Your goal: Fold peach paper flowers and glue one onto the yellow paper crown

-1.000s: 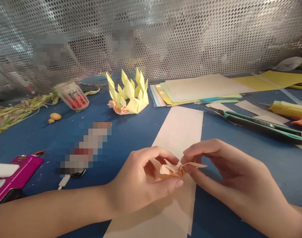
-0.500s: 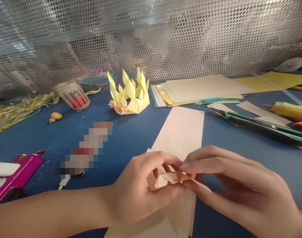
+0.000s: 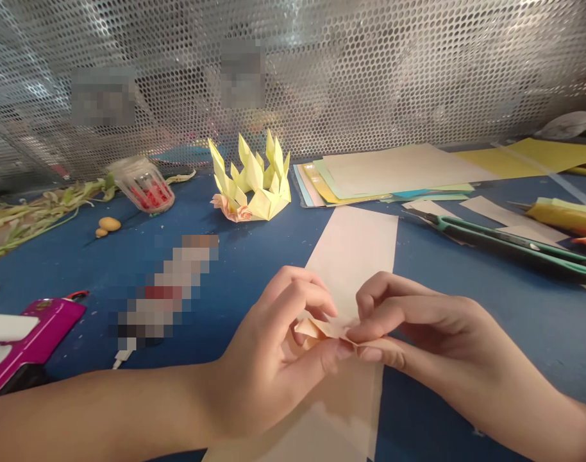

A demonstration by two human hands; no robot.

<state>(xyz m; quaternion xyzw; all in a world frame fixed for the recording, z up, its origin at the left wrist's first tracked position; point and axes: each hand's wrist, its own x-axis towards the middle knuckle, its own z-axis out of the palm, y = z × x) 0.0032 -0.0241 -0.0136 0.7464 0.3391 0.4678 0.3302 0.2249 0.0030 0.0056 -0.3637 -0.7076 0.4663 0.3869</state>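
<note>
Between my two hands is a small piece of folded peach paper (image 3: 322,328), creased into facets. My left hand (image 3: 283,346) grips it with the thumb along its near edge and the fingers curled behind. On the other side, my right hand (image 3: 418,333) pinches its right end between thumb and forefinger. Parts of the folded piece are hidden by the fingers. Below both hands lies a long pale paper strip (image 3: 355,250) on the blue table. A yellow folded-paper crown (image 3: 261,204) with pointed petals and a pink paper flower stands beyond them.
A green-and-black utility knife (image 3: 519,247) rests at the right, near paper scraps. Stacked coloured paper (image 3: 393,170) lies at the back. At left are a tipped jar (image 3: 143,186) with red bits, a magenta device (image 3: 47,340) and a blurred-out item with a white cable.
My right fingers have bent and drawn in to pinch the paper's right end, where a flap stuck out before. My left fingers have lifted slightly.
</note>
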